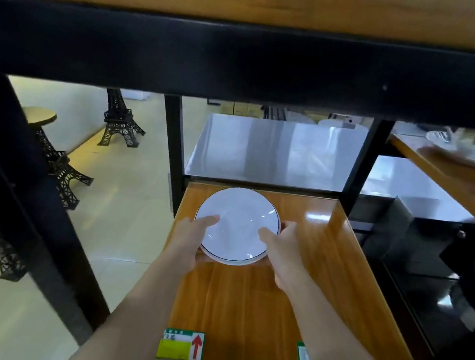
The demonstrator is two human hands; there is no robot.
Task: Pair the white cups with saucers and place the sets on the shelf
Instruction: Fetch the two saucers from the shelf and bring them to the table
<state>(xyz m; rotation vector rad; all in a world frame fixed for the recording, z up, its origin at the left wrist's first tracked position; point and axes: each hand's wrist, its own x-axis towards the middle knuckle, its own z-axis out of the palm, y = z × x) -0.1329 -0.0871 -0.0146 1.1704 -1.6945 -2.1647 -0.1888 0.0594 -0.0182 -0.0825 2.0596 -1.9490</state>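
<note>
We held the white plate (237, 226) over the wooden shelf (242, 304) — left hand (189, 243) and right hand (284, 251) both clasping its rim.

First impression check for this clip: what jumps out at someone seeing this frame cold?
A white plate with a thin dark rim sits mid-frame on the glossy wooden shelf, gripped at its edges by the left hand and right hand. A thick black beam crosses the top, and black Eiffel Tower models stand on the pale floor at left. No cup is on the plate.
</note>
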